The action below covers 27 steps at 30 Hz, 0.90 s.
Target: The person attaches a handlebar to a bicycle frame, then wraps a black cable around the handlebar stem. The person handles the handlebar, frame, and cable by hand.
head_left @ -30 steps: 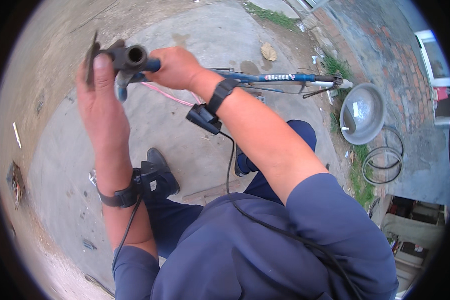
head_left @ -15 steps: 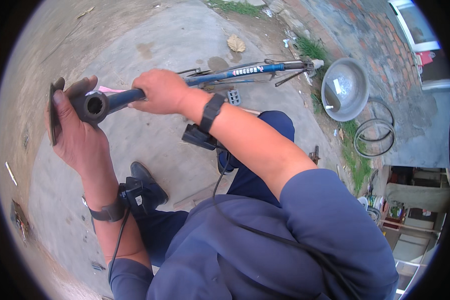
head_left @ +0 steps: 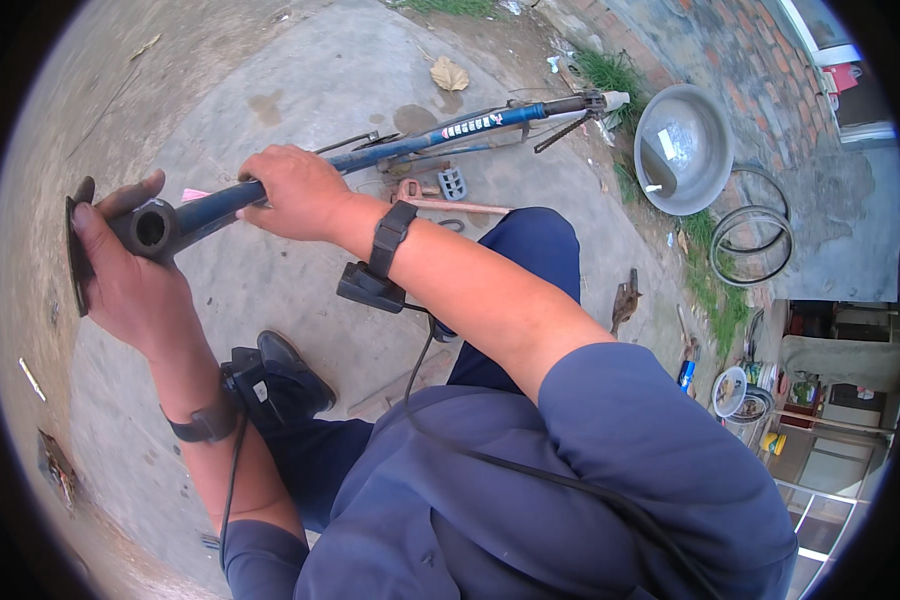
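Note:
A long blue bicycle frame stretches across in front of me from left to right. At its left end is a dark round shell with a hollow opening. Beside the shell sits a flat dark plate, seen nearly edge-on. My left hand grips this end, thumb between plate and shell, its fingers partly hidden behind. My right hand is wrapped around the blue tube just right of the shell. A pink strip shows behind the tube between my hands.
Below the frame, a reddish pipe wrench and a pedal lie on the concrete. A metal basin and wheel rims are at the right, by the wall. A rusty tool lies right of my knee.
The frame's left end has swung slightly toward me, with both hands keeping their hold. My view has shifted a little, and the pipe wrench now shows more fully beneath the frame.

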Available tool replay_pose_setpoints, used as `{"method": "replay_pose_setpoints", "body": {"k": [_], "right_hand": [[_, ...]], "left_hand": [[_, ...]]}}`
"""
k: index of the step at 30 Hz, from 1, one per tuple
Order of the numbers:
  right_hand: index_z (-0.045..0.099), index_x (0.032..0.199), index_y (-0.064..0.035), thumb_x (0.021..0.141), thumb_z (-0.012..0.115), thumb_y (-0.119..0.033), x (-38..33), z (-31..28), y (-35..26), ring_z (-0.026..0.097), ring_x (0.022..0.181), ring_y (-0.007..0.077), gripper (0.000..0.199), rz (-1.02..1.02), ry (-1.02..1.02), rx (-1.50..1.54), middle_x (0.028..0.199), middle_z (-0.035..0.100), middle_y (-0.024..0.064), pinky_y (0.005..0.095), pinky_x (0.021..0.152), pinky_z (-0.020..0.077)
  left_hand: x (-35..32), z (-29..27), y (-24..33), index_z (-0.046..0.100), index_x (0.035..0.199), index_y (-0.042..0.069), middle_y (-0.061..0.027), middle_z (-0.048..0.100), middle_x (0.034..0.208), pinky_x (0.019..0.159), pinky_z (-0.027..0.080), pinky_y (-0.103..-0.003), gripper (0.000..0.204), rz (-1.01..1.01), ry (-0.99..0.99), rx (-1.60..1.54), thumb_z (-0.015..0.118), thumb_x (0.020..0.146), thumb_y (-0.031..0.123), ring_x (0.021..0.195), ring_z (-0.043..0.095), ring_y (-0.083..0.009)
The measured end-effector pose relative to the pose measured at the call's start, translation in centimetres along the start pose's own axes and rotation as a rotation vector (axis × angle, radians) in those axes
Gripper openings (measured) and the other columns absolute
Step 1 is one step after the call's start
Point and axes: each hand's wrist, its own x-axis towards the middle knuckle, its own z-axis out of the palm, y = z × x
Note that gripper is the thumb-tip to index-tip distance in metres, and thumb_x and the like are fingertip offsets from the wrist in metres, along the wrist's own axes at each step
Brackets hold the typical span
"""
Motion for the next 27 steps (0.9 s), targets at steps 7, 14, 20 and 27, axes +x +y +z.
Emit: {"method": "replay_pose_setpoints", "body": {"k": [7, 14, 20, 27], "right_hand": [[0.061, 0.123, -0.0068, 0.083, 0.077, -0.031, -4.9, -3.7, 3.7, 0.061, 0.114, 0.0354, 0.050, 0.117, 0.059, -0.082, 0.118, 0.062, 0.0169, 0.0444, 0.096, 0.0504], [0.059, 0.126, -0.0027, 0.086, 0.075, -0.032, -11.7, -8.5, 8.7, 0.068, 0.103, 0.0327, 0.051, 0.451, 0.009, 0.101, 0.111, 0.070, 0.0170, 0.0415, 0.089, 0.0539], [0.059, 0.128, 0.0000, 0.086, 0.076, -0.030, -14.4, -9.4, 12.4, 0.071, 0.098, 0.0318, 0.054, 0.559, 0.114, 0.294, 0.108, 0.073, 0.0185, 0.0393, 0.085, 0.0557], [0.059, 0.130, 0.0016, 0.088, 0.075, -0.029, -14.2, -16.0, 14.4, 0.068, 0.110, 0.0335, 0.055, 0.454, 0.405, 0.017, 0.121, 0.069, 0.0210, 0.0413, 0.094, 0.0542]], "left_hand": [[1.1, 0.8, -0.2, 0.074, 0.099, 0.002, -0.0041, 0.077, 0.102, 0.094, 0.048, -0.025, 0.052, 0.025, 0.025, 0.089, 0.033, 0.113, 0.030, 0.095, 0.065, -0.0128], [1.4, 1.5, -0.8, 0.072, 0.095, -0.007, -0.0164, 0.077, 0.099, 0.079, 0.057, -0.029, 0.049, 0.065, 0.028, -0.182, 0.041, 0.109, 0.028, 0.089, 0.070, -0.0197], [1.6, 2.2, -1.9, 0.071, 0.092, -0.009, -0.0154, 0.076, 0.090, 0.077, 0.055, -0.028, 0.044, 0.225, 0.011, 0.048, 0.051, 0.101, 0.029, 0.083, 0.070, -0.0195], [2.1, 2.0, -2.4, 0.067, 0.084, -0.009, -0.0183, 0.073, 0.079, 0.073, 0.056, -0.030, 0.042, 0.170, 0.093, 0.031, 0.055, 0.099, 0.028, 0.071, 0.071, -0.0219]]}}
